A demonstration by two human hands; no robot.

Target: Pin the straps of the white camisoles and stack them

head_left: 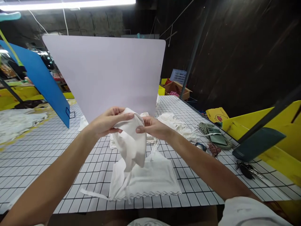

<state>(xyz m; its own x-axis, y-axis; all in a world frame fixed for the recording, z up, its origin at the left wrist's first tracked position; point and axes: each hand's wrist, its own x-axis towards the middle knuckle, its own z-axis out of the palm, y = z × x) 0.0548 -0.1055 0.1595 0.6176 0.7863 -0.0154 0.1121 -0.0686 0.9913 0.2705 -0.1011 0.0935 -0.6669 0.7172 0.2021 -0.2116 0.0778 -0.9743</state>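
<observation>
Head view: your left hand [107, 121] and your right hand [151, 125] together hold up a white cloth [130, 141] above the checked table [35, 157]. The fingers [123, 116] of your left hand are curled and pressed together over the cloth's top edge, pinching it against the thumb. The fingertips [139, 128] of your right hand are pressed together too, gripping the same edge from the other side; the two sets of fingers lie just apart, with a fold of cloth between them. Below the fingers the cloth hangs loose, and its lower end reaches a flat white garment [150, 180] with a scalloped hem, spread on the table. Beyond your fingers stands a pale upright board [105, 72], and more white cloth [178, 125] lies to the right of your right-hand fingers. Further right are scissors [249, 171] and a yellow bin [282, 141]. Well off to the left of your left-hand fingers hangs a blue board [44, 83].
</observation>
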